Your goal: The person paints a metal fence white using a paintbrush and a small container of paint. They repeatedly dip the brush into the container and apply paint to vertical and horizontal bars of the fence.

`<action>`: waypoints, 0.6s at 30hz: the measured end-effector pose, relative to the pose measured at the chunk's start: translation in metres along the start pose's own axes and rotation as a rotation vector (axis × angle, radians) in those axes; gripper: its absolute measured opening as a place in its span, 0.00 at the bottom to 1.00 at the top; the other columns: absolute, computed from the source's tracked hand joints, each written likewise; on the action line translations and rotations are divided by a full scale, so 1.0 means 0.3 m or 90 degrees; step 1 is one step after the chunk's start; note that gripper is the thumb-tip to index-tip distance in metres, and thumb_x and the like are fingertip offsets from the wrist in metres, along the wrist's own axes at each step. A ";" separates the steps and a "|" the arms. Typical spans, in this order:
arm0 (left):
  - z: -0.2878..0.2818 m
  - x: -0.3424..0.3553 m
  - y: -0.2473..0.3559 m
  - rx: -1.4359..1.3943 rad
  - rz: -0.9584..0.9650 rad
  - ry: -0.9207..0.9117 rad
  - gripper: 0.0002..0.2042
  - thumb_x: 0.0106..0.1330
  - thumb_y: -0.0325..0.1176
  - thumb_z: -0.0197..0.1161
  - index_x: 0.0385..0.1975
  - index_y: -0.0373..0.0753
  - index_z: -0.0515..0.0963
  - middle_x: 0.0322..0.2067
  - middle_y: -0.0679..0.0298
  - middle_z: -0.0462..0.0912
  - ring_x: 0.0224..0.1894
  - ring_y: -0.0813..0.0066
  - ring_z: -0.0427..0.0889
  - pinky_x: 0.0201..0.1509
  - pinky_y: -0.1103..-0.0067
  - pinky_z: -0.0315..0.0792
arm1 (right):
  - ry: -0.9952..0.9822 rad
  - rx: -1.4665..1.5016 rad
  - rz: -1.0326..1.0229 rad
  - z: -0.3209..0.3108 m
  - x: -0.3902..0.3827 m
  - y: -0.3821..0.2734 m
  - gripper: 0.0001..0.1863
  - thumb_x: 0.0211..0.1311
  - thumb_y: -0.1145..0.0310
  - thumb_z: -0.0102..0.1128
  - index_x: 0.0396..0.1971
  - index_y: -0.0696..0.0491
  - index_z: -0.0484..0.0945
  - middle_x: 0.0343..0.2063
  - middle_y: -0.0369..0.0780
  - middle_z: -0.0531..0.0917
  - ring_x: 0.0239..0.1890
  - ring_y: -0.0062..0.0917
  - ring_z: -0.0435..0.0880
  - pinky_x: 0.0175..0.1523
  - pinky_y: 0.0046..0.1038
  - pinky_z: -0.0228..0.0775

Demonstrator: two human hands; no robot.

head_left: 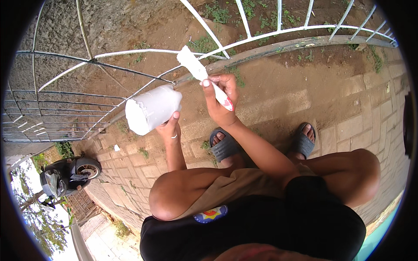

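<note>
My left hand (169, 128) grips a white container (153, 108) that looks like a cut-off plastic bottle coated with white paint. It is tilted, and its uneven edge faces left. My right hand (222, 98) is closed round the handle of a paintbrush (191, 63), its thumb along the top. White covers the bristles and most of the handle, with red showing at the handle's end. The brush points up and left, close to the metal fence (235, 43), whose bars are partly white and partly dark. Whether the bristles touch a bar, I cannot tell.
A low curb (270, 50) runs under the fence, with bare soil and small weeds around it. Paving blocks (348, 126) lie to the right. My sandalled feet (224, 145) rest below my hands. A dark motorcycle (69, 174) stands at the left.
</note>
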State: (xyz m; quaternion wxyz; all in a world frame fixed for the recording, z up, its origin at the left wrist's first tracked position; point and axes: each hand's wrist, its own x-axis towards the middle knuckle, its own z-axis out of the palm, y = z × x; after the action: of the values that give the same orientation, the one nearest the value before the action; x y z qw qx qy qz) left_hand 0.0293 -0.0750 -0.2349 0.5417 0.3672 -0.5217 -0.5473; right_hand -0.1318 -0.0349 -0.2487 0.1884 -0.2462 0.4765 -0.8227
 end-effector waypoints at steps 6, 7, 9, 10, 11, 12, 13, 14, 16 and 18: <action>-0.024 -0.057 -0.054 0.124 -0.092 0.040 0.39 0.49 0.26 0.83 0.63 0.32 0.71 0.56 0.53 0.80 0.56 0.62 0.82 0.62 0.66 0.77 | -0.029 0.005 -0.038 0.020 0.305 -0.262 0.10 0.65 0.72 0.73 0.39 0.61 0.83 0.34 0.41 0.89 0.36 0.16 0.85 0.40 0.19 0.77; -0.009 -0.066 -0.065 0.140 -0.110 0.025 0.38 0.49 0.27 0.84 0.61 0.31 0.72 0.55 0.54 0.81 0.55 0.63 0.82 0.61 0.67 0.78 | -0.033 0.006 -0.007 0.013 0.351 -0.306 0.11 0.64 0.72 0.73 0.40 0.62 0.83 0.35 0.42 0.89 0.37 0.18 0.86 0.41 0.20 0.78; 0.012 -0.079 -0.088 0.160 -0.148 -0.003 0.36 0.49 0.28 0.84 0.59 0.31 0.74 0.53 0.55 0.83 0.54 0.65 0.83 0.59 0.69 0.78 | -0.058 -0.025 -0.064 0.020 0.432 -0.368 0.11 0.63 0.72 0.74 0.41 0.62 0.85 0.33 0.43 0.89 0.36 0.20 0.87 0.41 0.20 0.79; 0.015 -0.090 -0.087 0.169 -0.164 -0.014 0.35 0.49 0.28 0.84 0.58 0.31 0.75 0.52 0.55 0.83 0.53 0.66 0.83 0.59 0.69 0.79 | -0.114 -0.006 -0.063 0.045 0.466 -0.396 0.11 0.63 0.72 0.75 0.40 0.62 0.86 0.32 0.42 0.89 0.36 0.20 0.87 0.41 0.21 0.79; 0.030 -0.102 -0.092 0.173 -0.184 -0.029 0.34 0.49 0.29 0.84 0.57 0.31 0.76 0.51 0.56 0.84 0.52 0.67 0.84 0.58 0.70 0.79 | -0.167 0.005 -0.061 0.064 0.496 -0.434 0.11 0.62 0.72 0.75 0.40 0.62 0.86 0.31 0.41 0.89 0.36 0.19 0.87 0.41 0.21 0.79; 0.060 -0.109 -0.101 0.174 -0.191 -0.056 0.34 0.48 0.29 0.85 0.56 0.31 0.76 0.50 0.56 0.84 0.51 0.68 0.84 0.57 0.71 0.79 | -0.247 -0.072 -0.075 0.075 0.532 -0.488 0.11 0.61 0.72 0.76 0.39 0.62 0.87 0.31 0.40 0.89 0.36 0.19 0.87 0.41 0.21 0.79; 0.076 -0.114 -0.095 0.189 -0.192 -0.071 0.33 0.48 0.30 0.85 0.56 0.31 0.76 0.49 0.57 0.85 0.51 0.69 0.84 0.57 0.72 0.79 | -0.333 -0.132 -0.085 0.094 0.567 -0.532 0.11 0.60 0.72 0.77 0.38 0.61 0.87 0.31 0.39 0.89 0.35 0.19 0.87 0.42 0.21 0.79; 0.080 -0.123 -0.089 0.206 -0.196 -0.083 0.33 0.47 0.30 0.85 0.55 0.31 0.77 0.48 0.58 0.85 0.50 0.69 0.85 0.56 0.72 0.79 | -0.428 -0.152 -0.088 0.103 0.589 -0.559 0.11 0.59 0.71 0.78 0.37 0.61 0.88 0.32 0.37 0.89 0.36 0.17 0.86 0.41 0.20 0.78; 0.110 -0.126 -0.063 0.198 -0.193 -0.124 0.36 0.46 0.31 0.86 0.57 0.32 0.76 0.49 0.58 0.85 0.52 0.69 0.84 0.58 0.72 0.78 | -0.641 -0.290 -0.307 0.083 0.669 -0.630 0.11 0.56 0.71 0.79 0.37 0.59 0.88 0.31 0.40 0.90 0.34 0.21 0.88 0.39 0.21 0.79; 0.160 -0.130 -0.064 0.166 -0.186 -0.160 0.39 0.44 0.33 0.86 0.59 0.32 0.74 0.52 0.58 0.84 0.54 0.69 0.82 0.60 0.71 0.76 | -0.770 -0.372 -0.402 0.044 0.708 -0.703 0.12 0.54 0.70 0.79 0.36 0.58 0.88 0.31 0.42 0.89 0.32 0.23 0.89 0.36 0.22 0.79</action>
State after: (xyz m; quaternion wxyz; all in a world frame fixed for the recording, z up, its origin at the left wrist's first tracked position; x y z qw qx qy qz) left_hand -0.0156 -0.0311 -0.2510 0.3354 0.4348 -0.5928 -0.5891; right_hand -0.3115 -0.0597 -0.0101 0.0994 -0.8216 0.3956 -0.3982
